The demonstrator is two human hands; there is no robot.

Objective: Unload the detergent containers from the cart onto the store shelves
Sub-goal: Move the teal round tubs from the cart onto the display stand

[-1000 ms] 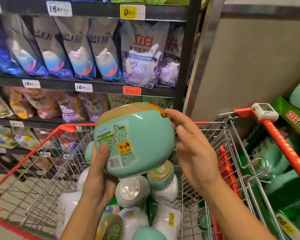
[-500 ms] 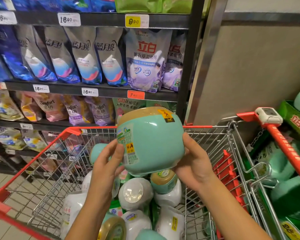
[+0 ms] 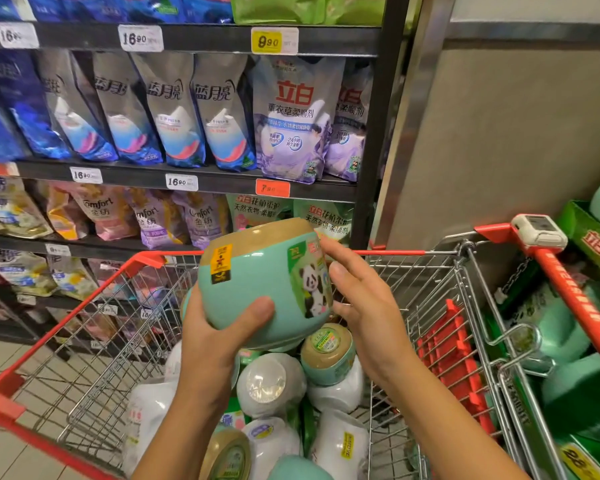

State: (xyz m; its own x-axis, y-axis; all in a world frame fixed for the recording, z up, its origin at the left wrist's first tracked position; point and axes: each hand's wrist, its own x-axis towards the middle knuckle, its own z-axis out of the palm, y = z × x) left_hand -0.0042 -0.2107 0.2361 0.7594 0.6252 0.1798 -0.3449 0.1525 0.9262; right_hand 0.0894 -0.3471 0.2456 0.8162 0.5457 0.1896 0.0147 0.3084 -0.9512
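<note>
A round teal detergent tub with a tan lid and a panda label is held above the red wire cart. My left hand cups it from below, thumb across its front. My right hand presses its right side with the fingers spread over the label. Inside the cart lie several more containers: a small teal tub with a tan lid, white tubs and another tan lid near the bottom edge. Dark store shelves with rows of pouches stand behind the cart.
A green display box with teal tubs stands at the right, past the cart's red handle. A metal-edged grey wall rises behind the cart. The shelves carry price tags and blue, purple and green refill pouches. Tiled floor shows at the lower left.
The tub has been turned in my hands: the back label has rotated away and the panda label now faces right. My left thumb has shifted onto its front and my right hand has moved up its side.
</note>
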